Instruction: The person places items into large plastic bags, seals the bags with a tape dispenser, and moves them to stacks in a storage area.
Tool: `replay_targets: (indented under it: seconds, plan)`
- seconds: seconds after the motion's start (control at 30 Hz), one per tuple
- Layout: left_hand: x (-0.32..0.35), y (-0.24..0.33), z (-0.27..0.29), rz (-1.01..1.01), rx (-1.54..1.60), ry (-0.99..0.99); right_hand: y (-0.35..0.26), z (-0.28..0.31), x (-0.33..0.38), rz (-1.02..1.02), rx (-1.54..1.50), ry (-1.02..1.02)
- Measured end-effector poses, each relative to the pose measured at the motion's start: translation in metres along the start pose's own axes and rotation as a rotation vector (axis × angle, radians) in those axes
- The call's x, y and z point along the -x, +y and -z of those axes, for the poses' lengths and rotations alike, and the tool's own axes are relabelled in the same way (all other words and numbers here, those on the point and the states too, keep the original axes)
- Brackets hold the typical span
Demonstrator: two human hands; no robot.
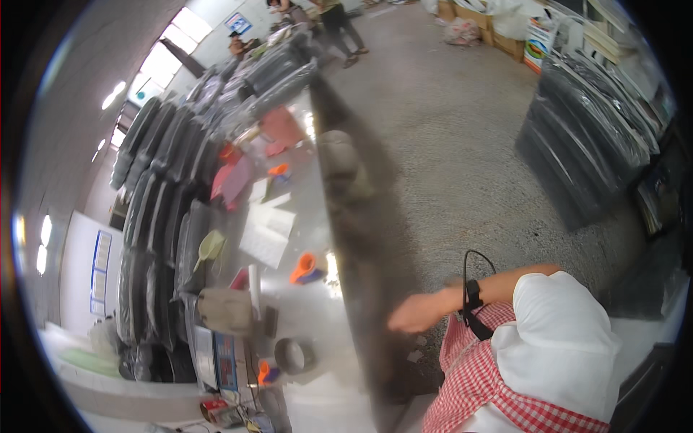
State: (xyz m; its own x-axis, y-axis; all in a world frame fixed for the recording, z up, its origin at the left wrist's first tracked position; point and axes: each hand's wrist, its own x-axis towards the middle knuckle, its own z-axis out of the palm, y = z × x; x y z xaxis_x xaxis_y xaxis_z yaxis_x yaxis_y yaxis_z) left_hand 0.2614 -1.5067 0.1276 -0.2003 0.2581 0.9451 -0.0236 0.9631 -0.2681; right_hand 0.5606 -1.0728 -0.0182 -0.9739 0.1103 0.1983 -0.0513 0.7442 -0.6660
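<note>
My right hand [420, 313] hangs over the floor beside the metal-topped table [317, 216], apart from its edge. The fingers are blurred and turned away, so I cannot see whether they hold anything. A black band [473, 294] with a looped black cable circles that wrist. On the table nearest the hand stands an orange and blue piece [304, 268], its kind unclear. Below it lies a dark ring-shaped thing [294, 355], perhaps a tape roll. White papers [267, 234] are spread farther up the tabletop. My left hand is out of view.
Dark plastic-wrapped bundles [162, 209] are stacked along the table's left side. More wrapped dark panels [577, 144] lean at the right. A beige box [225, 312] and a blue device [225, 361] are at lower left. Other people [338, 29] are in the background.
</note>
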Motion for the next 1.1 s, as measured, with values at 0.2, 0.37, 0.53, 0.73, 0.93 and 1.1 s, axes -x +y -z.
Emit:
replay_targets:
  seconds: [0.2,0.37,0.53,0.73,0.93,1.1]
  plan:
    - [0.007,0.228,0.047,-0.182,0.271,-0.243,0.06,0.213,0.06,0.056,0.538,0.35]
    - [0.026,0.483,0.096,-0.565,0.649,-0.702,0.098,0.388,0.122,0.339,0.83,1.032]
    - [-0.008,0.732,0.185,-1.086,1.045,-1.026,0.106,0.516,0.167,0.469,0.794,1.141]
    - [-0.067,0.935,0.271,-1.248,1.358,-1.427,0.231,0.612,0.136,0.607,0.502,1.582]
    - [-0.071,1.151,0.242,-1.4,1.117,-1.456,0.414,0.732,0.09,0.689,0.862,1.668]
    - [-0.134,1.359,0.231,-1.508,1.036,-1.337,0.534,0.88,0.065,0.673,0.988,1.469]
